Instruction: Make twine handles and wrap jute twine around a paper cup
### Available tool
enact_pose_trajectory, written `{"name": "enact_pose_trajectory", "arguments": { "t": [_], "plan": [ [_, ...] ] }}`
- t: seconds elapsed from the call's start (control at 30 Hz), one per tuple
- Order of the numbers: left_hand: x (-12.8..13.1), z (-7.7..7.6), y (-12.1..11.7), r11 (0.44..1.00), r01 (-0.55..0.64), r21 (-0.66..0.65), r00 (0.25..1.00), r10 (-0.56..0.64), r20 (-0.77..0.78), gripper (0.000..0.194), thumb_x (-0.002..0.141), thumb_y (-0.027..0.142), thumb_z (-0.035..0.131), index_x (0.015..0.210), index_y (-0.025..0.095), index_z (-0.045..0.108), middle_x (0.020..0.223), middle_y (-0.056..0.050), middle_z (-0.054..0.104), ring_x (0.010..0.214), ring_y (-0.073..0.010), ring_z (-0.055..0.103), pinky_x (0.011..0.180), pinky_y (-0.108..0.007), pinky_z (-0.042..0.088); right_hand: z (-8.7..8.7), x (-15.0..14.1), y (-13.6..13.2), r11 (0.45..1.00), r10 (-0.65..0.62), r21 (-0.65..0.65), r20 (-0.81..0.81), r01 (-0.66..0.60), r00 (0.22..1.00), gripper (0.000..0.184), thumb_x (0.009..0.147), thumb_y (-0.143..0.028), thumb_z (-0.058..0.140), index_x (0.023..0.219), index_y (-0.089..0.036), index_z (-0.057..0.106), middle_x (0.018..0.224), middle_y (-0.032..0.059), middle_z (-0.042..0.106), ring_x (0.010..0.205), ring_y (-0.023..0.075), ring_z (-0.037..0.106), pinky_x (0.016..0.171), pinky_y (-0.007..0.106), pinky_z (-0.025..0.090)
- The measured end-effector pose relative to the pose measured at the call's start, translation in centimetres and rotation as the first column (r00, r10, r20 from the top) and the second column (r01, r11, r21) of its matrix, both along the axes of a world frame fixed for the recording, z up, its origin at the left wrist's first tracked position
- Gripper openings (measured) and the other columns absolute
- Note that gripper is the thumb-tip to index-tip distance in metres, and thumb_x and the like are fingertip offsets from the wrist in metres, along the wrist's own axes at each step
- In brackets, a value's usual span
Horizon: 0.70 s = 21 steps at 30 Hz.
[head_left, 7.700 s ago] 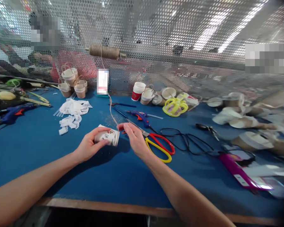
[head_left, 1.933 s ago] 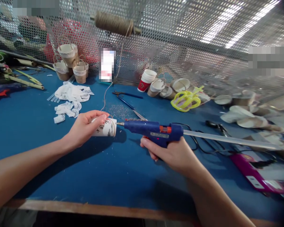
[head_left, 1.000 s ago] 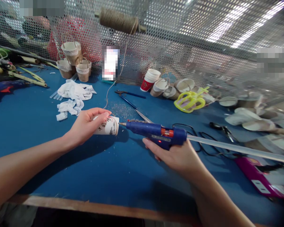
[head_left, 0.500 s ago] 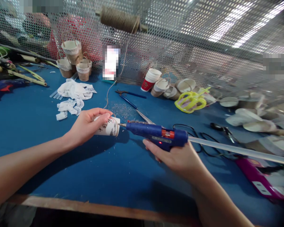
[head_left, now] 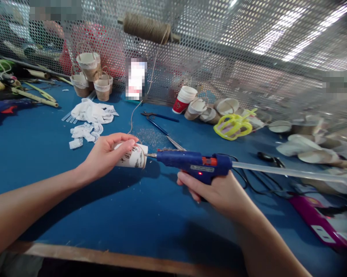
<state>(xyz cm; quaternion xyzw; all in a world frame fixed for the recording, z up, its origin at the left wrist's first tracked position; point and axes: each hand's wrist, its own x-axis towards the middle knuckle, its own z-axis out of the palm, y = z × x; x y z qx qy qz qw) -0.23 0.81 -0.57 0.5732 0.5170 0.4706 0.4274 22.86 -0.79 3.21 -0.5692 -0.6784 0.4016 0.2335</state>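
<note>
My left hand (head_left: 107, 154) is closed around a small white paper cup (head_left: 135, 157) with dark lettering and a printed picture, lying on its side. Brown twine (head_left: 132, 119) runs down to the cup and loops around it near one end. In my right hand (head_left: 211, 188) is a blue hot glue gun (head_left: 187, 159), its red light on and a long clear glue stick (head_left: 277, 171) sticking out of the back. The metal nozzle points left and sits at the twine on the cup; whether it touches, I cannot tell.
A twine spool (head_left: 146, 27) hangs on the perforated metal screen. Pliers (head_left: 162, 116) and scissors (head_left: 173, 141) lie behind the cup. White lace (head_left: 89, 111) and wrapped cups (head_left: 101, 86) are at left, a yellow basket-like piece (head_left: 233, 126) and a purple power strip (head_left: 314, 219) at right.
The glue gun has shifted slightly right and its rear and glue stick have swung a little. My left hand still holds the cup in nearly the same place.
</note>
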Motion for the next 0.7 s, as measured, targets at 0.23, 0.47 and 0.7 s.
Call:
{"name": "enact_pose_trajectory", "arguments": {
  "t": [0.23, 0.47, 0.7],
  "plan": [
    [0.15, 0.21, -0.35, 0.999, 0.029, 0.036, 0.999, -0.028, -0.015, 0.027, 0.078, 0.039, 0.056, 0.088, 0.017, 0.068, 0.094, -0.006, 0.069, 0.072, -0.0149, 0.062, 0.057, -0.02, 0.046, -0.43, 0.47, 0.45, 0.997, 0.067, 0.039, 0.004, -0.067, 0.998, 0.024, 0.073, -0.042, 0.057, 0.066, -0.019, 0.059, 0.048, -0.0013, 0.056, 0.033, 0.0078, 0.043, 0.034, 0.022, 0.038],
    [0.14, 0.35, -0.38, 0.997, 0.019, 0.069, 0.999, -0.015, -0.047, 0.027, 0.078, 0.037, 0.056, 0.089, 0.016, 0.068, 0.093, -0.007, 0.07, 0.072, -0.0154, 0.063, 0.055, -0.019, 0.046, -0.19, 0.38, 0.29, 0.996, 0.074, 0.043, -0.005, -0.074, 0.997, 0.023, 0.073, -0.04, 0.056, 0.064, -0.019, 0.057, 0.041, -0.0043, 0.049, 0.032, 0.0072, 0.042, 0.034, 0.02, 0.039],
    [0.02, 0.3, -0.19, 0.999, 0.02, 0.026, 1.0, -0.02, 0.008, 0.028, 0.076, 0.039, 0.057, 0.088, 0.015, 0.068, 0.095, -0.007, 0.069, 0.071, -0.0144, 0.062, 0.054, -0.019, 0.045, 0.27, 0.05, 0.12, 0.998, 0.053, 0.029, -0.024, -0.052, 0.998, 0.024, 0.072, -0.041, 0.056, 0.066, -0.018, 0.056, 0.046, -0.0029, 0.052, 0.034, 0.0073, 0.043, 0.035, 0.021, 0.039]
  ]
}}
